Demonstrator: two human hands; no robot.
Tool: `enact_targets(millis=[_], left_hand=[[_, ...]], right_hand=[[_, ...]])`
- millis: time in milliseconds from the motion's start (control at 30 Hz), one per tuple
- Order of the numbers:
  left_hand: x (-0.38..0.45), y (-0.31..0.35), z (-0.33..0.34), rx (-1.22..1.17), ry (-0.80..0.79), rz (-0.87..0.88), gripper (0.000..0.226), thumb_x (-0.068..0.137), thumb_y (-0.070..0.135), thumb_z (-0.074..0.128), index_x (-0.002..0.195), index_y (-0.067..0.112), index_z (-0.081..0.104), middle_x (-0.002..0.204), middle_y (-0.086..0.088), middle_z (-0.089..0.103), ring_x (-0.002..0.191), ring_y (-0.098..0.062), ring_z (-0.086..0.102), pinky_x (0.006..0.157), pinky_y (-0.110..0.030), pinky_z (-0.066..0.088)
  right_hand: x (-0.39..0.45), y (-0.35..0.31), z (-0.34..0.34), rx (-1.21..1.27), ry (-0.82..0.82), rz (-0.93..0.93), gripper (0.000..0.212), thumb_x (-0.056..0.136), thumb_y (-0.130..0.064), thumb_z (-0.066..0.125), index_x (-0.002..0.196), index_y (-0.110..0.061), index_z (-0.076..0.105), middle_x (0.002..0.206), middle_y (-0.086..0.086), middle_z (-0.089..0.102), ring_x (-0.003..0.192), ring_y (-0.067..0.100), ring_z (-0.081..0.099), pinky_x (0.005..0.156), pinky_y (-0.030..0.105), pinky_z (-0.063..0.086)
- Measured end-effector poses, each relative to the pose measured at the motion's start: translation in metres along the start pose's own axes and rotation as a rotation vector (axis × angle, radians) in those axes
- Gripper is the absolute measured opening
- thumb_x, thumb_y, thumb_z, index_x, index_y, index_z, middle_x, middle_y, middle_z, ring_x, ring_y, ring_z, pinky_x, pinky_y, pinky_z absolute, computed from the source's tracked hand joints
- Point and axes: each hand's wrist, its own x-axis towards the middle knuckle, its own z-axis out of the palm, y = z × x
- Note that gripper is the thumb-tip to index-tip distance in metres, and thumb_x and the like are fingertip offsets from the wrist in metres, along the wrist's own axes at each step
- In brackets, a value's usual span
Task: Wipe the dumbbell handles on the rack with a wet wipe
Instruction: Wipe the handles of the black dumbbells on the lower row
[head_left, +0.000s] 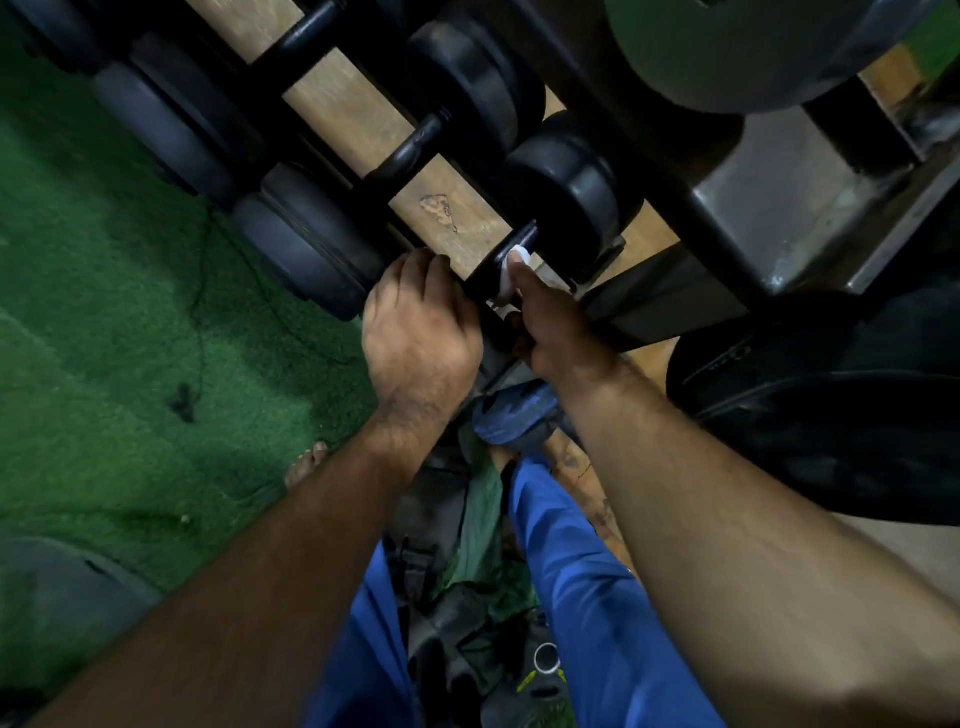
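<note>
At centre frame the right hand (550, 332) presses a white wet wipe (511, 270) onto the nearest dumbbell handle (511, 254) on the rack (649, 312), its fingers mostly hidden beneath. The left hand (421, 332) curls over the dumbbell's near end, fingertips hidden. Farther dumbbells (467, 83) sit upper left, partly cropped.

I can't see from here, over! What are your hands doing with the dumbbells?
Right hand pressing white wet wipe round nearest dumbbell handle. Left hand gripping the near end of that dumbbell, steadying. Nothing in the way.
</note>
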Motion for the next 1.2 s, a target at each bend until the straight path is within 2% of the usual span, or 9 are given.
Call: enact_targets(millis=[233, 400, 500, 600, 733, 833, 933, 1100, 1200], left_hand=[[-0.002, -0.001, 0.002, 0.026, 0.025, 0.004, 0.038, 0.092, 0.023, 0.048, 0.118, 0.004, 0.066, 0.122, -0.012, 0.065, 0.115, -0.030, 0.058, 0.094, -0.043, 0.048], [-0.001, 0.000, 0.000, 0.036, 0.021, 0.009, 0.038, 0.091, 0.023, 0.049, 0.119, 0.004, 0.066, 0.123, -0.012, 0.065, 0.115, -0.030, 0.058, 0.095, -0.043, 0.048], [-0.003, 0.000, -0.001, 0.052, 0.032, 0.009, 0.037, 0.091, 0.023, 0.050, 0.119, 0.005, 0.066, 0.123, -0.011, 0.065, 0.116, -0.029, 0.058, 0.094, -0.042, 0.046], [-0.003, 0.000, 0.001, 0.065, 0.039, 0.015, 0.038, 0.091, 0.024, 0.050, 0.119, 0.005, 0.066, 0.124, -0.011, 0.065, 0.115, -0.029, 0.058, 0.093, -0.042, 0.045], [-0.003, 0.001, 0.001, 0.066, 0.046, 0.010, 0.040, 0.091, 0.027, 0.047, 0.118, 0.005, 0.067, 0.123, -0.011, 0.066, 0.113, -0.030, 0.059, 0.093, -0.042, 0.045], [-0.003, 0.001, 0.001, 0.069, 0.043, 0.008, 0.041, 0.090, 0.027, 0.046, 0.118, 0.006, 0.067, 0.123, -0.010, 0.066, 0.114, -0.029, 0.059, 0.093, -0.041, 0.045], [-0.003, 0.001, 0.001, 0.074, 0.036, -0.003, 0.040, 0.090, 0.027, 0.046, 0.117, 0.006, 0.067, 0.122, -0.010, 0.066, 0.113, -0.029, 0.059, 0.093, -0.042, 0.045], [-0.003, -0.001, 0.003, 0.059, 0.065, 0.024, 0.035, 0.090, 0.024, 0.051, 0.115, 0.005, 0.068, 0.119, -0.011, 0.067, 0.109, -0.030, 0.060, 0.091, -0.042, 0.047], [-0.003, -0.001, 0.002, 0.057, 0.060, 0.020, 0.037, 0.090, 0.025, 0.049, 0.116, 0.006, 0.067, 0.120, -0.010, 0.067, 0.110, -0.030, 0.059, 0.092, -0.042, 0.046]], right_hand=[[0.021, -0.003, 0.003, 0.247, 0.060, -0.032, 0.031, 0.094, -0.044, 0.049, 0.100, -0.018, 0.065, 0.080, 0.002, 0.055, 0.057, 0.013, 0.049, 0.049, 0.021, 0.040], [0.023, 0.000, -0.006, 0.058, 0.110, -0.078, 0.029, 0.090, -0.039, 0.047, 0.095, -0.019, 0.067, 0.099, -0.004, 0.069, 0.092, 0.013, 0.064, 0.078, 0.034, 0.045], [0.026, 0.000, -0.004, 0.014, 0.104, -0.196, 0.039, 0.092, -0.031, 0.047, 0.097, 0.002, 0.067, 0.081, 0.000, 0.064, 0.073, 0.010, 0.059, 0.077, 0.032, 0.041], [0.025, -0.001, -0.003, 0.078, 0.125, -0.112, 0.026, 0.100, -0.036, 0.049, 0.102, -0.016, 0.066, 0.087, 0.000, 0.060, 0.072, 0.012, 0.053, 0.067, 0.027, 0.039], [0.025, 0.003, 0.005, 0.103, 0.168, -0.177, 0.023, 0.099, -0.028, 0.051, 0.091, -0.015, 0.068, 0.083, 0.003, 0.062, 0.070, 0.015, 0.055, 0.064, 0.028, 0.040], [0.021, 0.020, 0.001, 0.075, 0.042, -0.112, 0.023, 0.084, -0.024, 0.056, 0.089, -0.008, 0.072, 0.087, 0.010, 0.068, 0.080, 0.022, 0.063, 0.072, 0.033, 0.049], [0.003, 0.036, -0.006, 0.047, -0.189, -0.001, 0.030, 0.086, -0.017, 0.056, 0.101, 0.008, 0.065, 0.087, 0.017, 0.061, 0.073, 0.024, 0.060, 0.063, 0.028, 0.048], [0.009, 0.023, -0.009, 0.271, -0.188, -0.065, 0.014, 0.084, -0.023, 0.062, 0.091, -0.012, 0.068, 0.094, 0.015, 0.064, 0.087, 0.025, 0.061, 0.082, 0.034, 0.050], [0.017, 0.013, -0.001, 0.310, -0.080, -0.049, 0.028, 0.098, -0.032, 0.049, 0.100, -0.017, 0.073, 0.093, 0.006, 0.071, 0.082, 0.016, 0.066, 0.066, 0.023, 0.053]])
